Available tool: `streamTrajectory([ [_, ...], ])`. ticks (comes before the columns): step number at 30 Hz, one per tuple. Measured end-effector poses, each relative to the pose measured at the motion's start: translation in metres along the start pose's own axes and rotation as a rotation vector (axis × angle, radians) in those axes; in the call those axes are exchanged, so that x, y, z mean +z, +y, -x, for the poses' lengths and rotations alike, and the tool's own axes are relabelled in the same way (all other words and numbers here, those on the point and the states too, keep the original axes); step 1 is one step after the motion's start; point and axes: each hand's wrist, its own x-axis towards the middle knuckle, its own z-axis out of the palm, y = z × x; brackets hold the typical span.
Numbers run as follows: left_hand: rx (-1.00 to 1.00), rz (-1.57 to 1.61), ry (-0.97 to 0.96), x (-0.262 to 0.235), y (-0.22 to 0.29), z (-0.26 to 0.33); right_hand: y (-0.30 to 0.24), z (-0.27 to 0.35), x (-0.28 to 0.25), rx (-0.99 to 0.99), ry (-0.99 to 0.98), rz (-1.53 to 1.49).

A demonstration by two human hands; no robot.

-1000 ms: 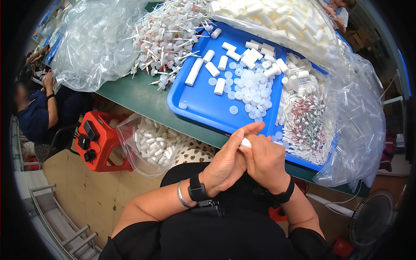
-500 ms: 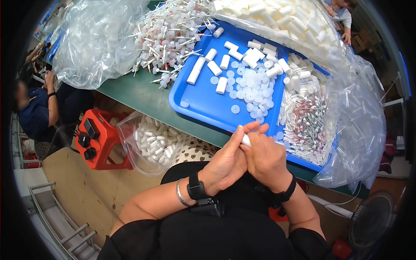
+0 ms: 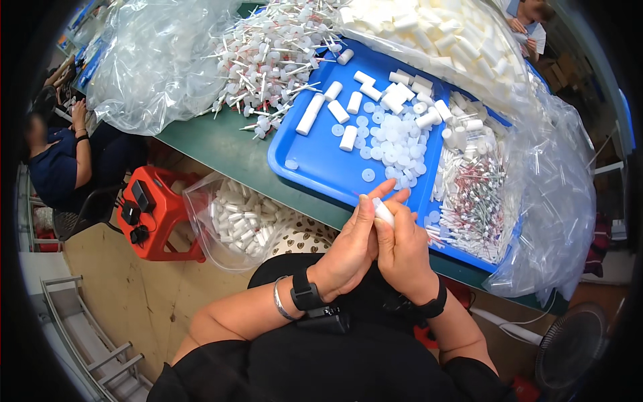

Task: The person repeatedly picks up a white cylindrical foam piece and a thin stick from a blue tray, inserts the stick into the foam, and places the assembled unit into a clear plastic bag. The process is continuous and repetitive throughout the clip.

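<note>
Both my hands meet just in front of the blue tray (image 3: 295, 151). Thumb and fingers of my right hand (image 3: 407, 258) close around a small white cylinder (image 3: 384, 212), its pale end toward the tray. My left hand (image 3: 348, 253) presses against it, thumb pinched in and fingertips stretched beyond. A thin pinkish tip pokes out by the left thumb; what it belongs to is hidden. In the tray lie loose white cylinders (image 3: 348, 138) and a heap of translucent discs (image 3: 395, 149). Thin sticks with red and white parts (image 3: 472, 208) fill the tray's right section.
Assembled stick pieces (image 3: 274, 57) pile up behind the tray on the green table (image 3: 221, 154). Clear plastic bags (image 3: 157, 67) flank them. A big bag of white cylinders (image 3: 442, 27) stands at the back. Lower left are an open bag of cylinders (image 3: 241, 214) and a red stool (image 3: 151, 208).
The white cylinder now shows more between my hands, as my right fingers have shifted along it. A thin pinkish tip appears by my left thumb. The view has shifted slightly.
</note>
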Motion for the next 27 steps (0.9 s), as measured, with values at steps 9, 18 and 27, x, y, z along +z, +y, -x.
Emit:
streamTrajectory([
  [9, -0.065, -0.140, -0.078, -0.011, 0.036, 0.002, -0.002, -0.013, -0.029, 0.797, -0.415, -1.374],
  [18, -0.014, -0.215, -0.064, -0.012, 0.021, -0.001, -0.005, -0.002, -0.011, 0.493, -0.309, -0.770],
  [27, -0.074, -0.023, -0.085, -0.015, 0.032, -0.001, -0.003, -0.007, -0.015, 0.680, -0.352, -1.041],
])
